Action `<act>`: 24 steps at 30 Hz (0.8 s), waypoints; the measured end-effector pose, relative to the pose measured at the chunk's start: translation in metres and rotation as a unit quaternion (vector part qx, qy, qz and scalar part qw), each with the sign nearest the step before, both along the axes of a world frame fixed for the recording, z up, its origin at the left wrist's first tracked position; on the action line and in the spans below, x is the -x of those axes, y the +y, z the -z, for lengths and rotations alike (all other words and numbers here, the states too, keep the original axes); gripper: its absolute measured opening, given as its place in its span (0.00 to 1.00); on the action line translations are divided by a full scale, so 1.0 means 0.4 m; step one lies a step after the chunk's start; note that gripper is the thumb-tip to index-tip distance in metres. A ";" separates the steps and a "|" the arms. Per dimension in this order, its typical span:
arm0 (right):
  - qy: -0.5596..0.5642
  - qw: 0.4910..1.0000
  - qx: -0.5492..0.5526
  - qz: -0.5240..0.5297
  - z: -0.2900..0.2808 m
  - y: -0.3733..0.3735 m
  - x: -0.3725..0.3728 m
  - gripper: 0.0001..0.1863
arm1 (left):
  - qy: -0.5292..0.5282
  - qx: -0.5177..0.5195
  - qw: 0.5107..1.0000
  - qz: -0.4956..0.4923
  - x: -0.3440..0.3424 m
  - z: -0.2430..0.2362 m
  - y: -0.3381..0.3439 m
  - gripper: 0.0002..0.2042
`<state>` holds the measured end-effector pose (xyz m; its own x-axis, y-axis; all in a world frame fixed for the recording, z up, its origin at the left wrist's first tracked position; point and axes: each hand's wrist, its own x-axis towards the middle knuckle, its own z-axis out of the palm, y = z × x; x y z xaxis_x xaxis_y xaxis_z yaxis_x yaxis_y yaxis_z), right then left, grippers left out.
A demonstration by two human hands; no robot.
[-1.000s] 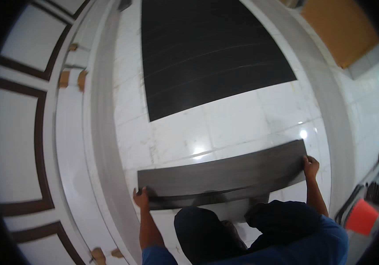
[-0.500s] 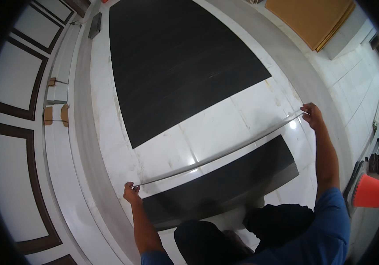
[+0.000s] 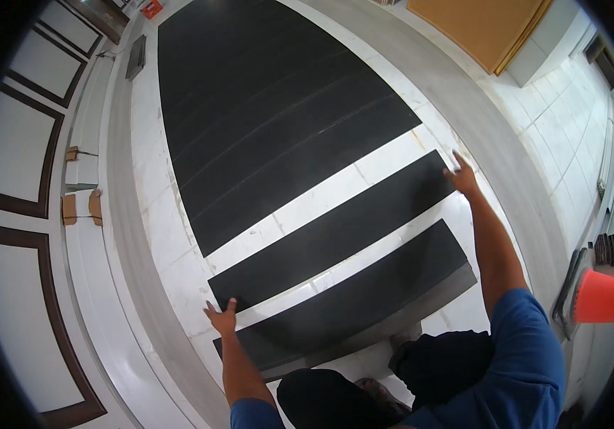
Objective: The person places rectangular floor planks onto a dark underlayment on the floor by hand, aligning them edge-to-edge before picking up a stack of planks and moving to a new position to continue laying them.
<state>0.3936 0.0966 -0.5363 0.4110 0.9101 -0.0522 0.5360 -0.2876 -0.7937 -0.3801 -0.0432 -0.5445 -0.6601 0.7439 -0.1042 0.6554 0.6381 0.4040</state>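
Fingers of the left hand point(image 3: 221, 317) are spread apart at the strip's point(image 3: 328, 230) left end; those of the right hand point(image 3: 463, 177) likewise at its right end, neither clamped. Sound handling, I judge: steady both ends evenly, edges parallel. Strip sits on the floor point(image 3: 155, 207) between sheet point(image 3: 271, 121) and nearer panel point(image 3: 350, 297). Long axis runs crosswise, right end pointing farther from the wearer, roughly parallel to the sheet's near edge.

Black strip point(image 3: 334, 234), apparently solid-coloured
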 end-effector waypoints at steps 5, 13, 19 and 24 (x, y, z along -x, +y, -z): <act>-0.175 0.971 0.164 0.019 -0.017 -0.124 0.076 0.47 | -0.013 0.102 0.995 0.015 -0.086 0.004 -0.048 0.50; -0.203 0.967 0.152 0.038 0.085 -0.053 0.066 0.55 | -0.315 -0.102 0.941 -0.068 0.002 -0.011 -0.069 0.51; -0.128 0.991 0.017 -0.021 0.089 0.019 0.000 0.46 | -0.279 -0.114 0.952 -0.050 0.027 -0.019 0.004 0.48; -0.199 0.975 0.094 -0.015 0.027 0.067 0.060 0.45 | -0.306 -0.123 0.944 -0.033 -0.016 -0.018 0.055 0.45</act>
<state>0.3695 0.1236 -0.5470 0.4058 0.9120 -0.0607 0.8014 -0.3869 -0.4560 -0.3738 -0.0211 -0.5375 -0.5774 0.7551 -0.3107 0.2142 0.5073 0.8347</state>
